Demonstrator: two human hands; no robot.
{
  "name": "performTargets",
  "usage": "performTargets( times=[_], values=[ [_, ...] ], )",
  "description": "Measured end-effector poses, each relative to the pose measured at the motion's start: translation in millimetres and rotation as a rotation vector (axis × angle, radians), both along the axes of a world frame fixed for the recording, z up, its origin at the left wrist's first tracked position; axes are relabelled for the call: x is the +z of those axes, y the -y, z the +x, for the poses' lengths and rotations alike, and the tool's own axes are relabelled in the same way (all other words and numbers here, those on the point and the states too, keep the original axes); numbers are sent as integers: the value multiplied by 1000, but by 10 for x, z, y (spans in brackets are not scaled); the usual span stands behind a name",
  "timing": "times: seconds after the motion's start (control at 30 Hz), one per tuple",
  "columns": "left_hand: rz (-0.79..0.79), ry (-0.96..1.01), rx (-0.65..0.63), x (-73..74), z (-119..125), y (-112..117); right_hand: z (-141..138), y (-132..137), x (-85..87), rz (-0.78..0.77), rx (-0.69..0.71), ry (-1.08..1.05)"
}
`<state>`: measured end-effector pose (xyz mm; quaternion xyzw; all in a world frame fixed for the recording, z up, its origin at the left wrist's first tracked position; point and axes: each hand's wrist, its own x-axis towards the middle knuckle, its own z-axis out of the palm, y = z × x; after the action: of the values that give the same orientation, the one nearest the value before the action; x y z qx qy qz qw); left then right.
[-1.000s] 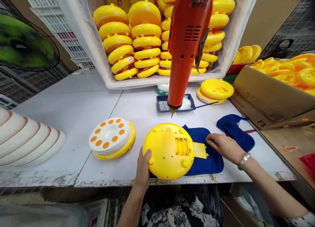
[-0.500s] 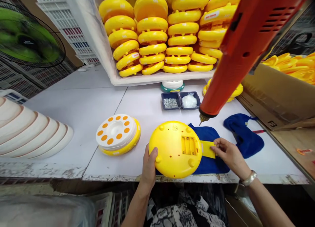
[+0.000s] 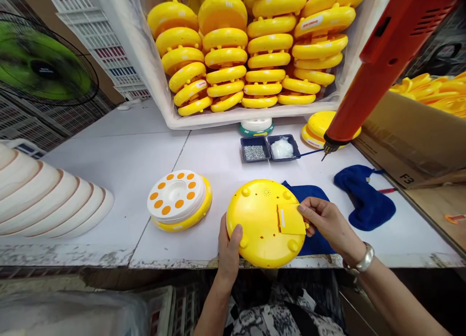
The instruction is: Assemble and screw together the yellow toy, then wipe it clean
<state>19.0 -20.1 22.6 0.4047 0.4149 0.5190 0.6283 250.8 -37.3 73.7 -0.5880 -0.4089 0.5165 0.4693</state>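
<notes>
My left hand (image 3: pixel 230 246) grips the left edge of a round yellow plastic base (image 3: pixel 257 219), its thumb on the face that is turned up. That face has small feet, screw holes and a speaker grille. Between the fingers and thumb of my right hand (image 3: pixel 325 224) is a flat yellow battery cover (image 3: pixel 291 219). It lies over the battery compartment, which is mostly hidden, and its right end sticks out near the base's edge. A blue cloth (image 3: pixel 315 195) lies beneath the base and my right hand.
An electric screwdriver (image 3: pixel 358 93) hangs at right. Behind are a tray of screws (image 3: pixel 255 152), a tray of white paste (image 3: pixel 282 149) and a bin (image 3: pixel 218 120) of yellow bases. A white disc with orange dots (image 3: pixel 178 195) sits left; a cardboard box (image 3: pixel 411 142) stands right.
My right hand has brought the battery cover left over the open compartment, covering its slots. My left hand still holds the base. The screwdriver appears farther right and higher.
</notes>
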Motion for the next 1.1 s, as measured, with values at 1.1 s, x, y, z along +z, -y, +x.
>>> performTargets(
  times=[1.1],
  values=[
    [-9, -49, 8, 34, 1, 5, -113, -18, 52, 37, -4, 804]
  ],
)
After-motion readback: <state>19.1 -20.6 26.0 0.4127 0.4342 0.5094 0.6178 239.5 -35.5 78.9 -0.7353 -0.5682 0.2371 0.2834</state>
